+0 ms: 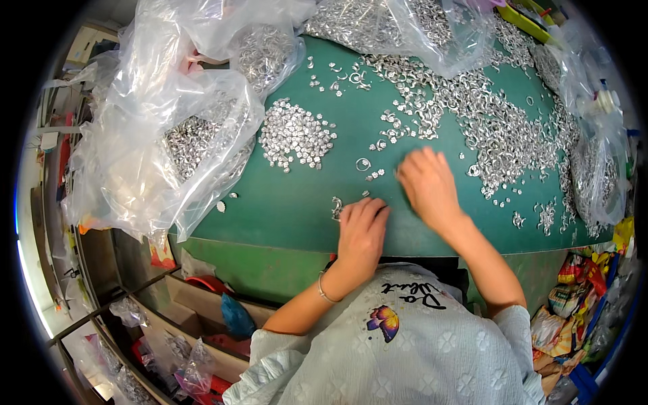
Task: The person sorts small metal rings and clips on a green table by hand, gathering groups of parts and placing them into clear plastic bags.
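Observation:
My left hand rests near the front edge of the green table, fingers curled down and pressed together. What lies under its fingertips is hidden. Just beside those fingers sit a few silver ring-like metal pieces. Over the middle of the table is my right hand, bent at the fingers and slightly blurred, so its grip does not show. A single silver ring and small silver flower-shaped pieces lie to its left. Farther left is a heap of small silver flower-shaped pieces.
A wide spread of silver rings covers the right and far side. Clear plastic bags of metal pieces stand at the left, back and right. A yellow-green tray is at the far right. Below left is an open drawer.

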{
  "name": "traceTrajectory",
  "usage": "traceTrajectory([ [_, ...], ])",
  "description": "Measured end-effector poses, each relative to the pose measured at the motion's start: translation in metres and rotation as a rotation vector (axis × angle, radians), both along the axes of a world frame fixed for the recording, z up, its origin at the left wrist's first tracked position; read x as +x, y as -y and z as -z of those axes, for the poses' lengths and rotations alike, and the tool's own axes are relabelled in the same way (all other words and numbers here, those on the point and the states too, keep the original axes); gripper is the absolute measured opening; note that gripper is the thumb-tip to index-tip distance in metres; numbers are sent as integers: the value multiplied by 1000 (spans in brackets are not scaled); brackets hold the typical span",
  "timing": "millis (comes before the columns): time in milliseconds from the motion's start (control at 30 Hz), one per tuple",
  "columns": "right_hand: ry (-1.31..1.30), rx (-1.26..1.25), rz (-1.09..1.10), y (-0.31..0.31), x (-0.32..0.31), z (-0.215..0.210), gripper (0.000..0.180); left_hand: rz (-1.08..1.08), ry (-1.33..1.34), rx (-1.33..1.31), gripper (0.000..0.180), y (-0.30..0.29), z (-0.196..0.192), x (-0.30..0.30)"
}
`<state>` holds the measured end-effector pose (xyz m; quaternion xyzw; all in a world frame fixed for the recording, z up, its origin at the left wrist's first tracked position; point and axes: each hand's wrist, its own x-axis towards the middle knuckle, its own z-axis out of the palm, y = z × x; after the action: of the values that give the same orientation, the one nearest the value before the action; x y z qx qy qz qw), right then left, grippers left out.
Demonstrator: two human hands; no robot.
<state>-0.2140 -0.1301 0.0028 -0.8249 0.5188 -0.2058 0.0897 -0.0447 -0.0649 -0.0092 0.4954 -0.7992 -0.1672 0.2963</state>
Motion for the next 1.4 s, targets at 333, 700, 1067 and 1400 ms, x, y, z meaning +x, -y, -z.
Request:
traceTrajectory([
  [333, 89, -154, -56, 49, 11, -3, 12, -96, 27, 35, 29, -2, -11, 3],
  [700, 74, -96, 15, 4, -13, -8, 10, -214, -16, 49, 39, -4, -6, 14],
  [1067, 126, -192, 45, 65, 1, 1, 7, -162, 0, 99, 38, -5, -12, 4],
  [1400, 154, 128, -77, -8, -1, -5, 11, -190, -166, 104, 24, -10, 6, 16],
])
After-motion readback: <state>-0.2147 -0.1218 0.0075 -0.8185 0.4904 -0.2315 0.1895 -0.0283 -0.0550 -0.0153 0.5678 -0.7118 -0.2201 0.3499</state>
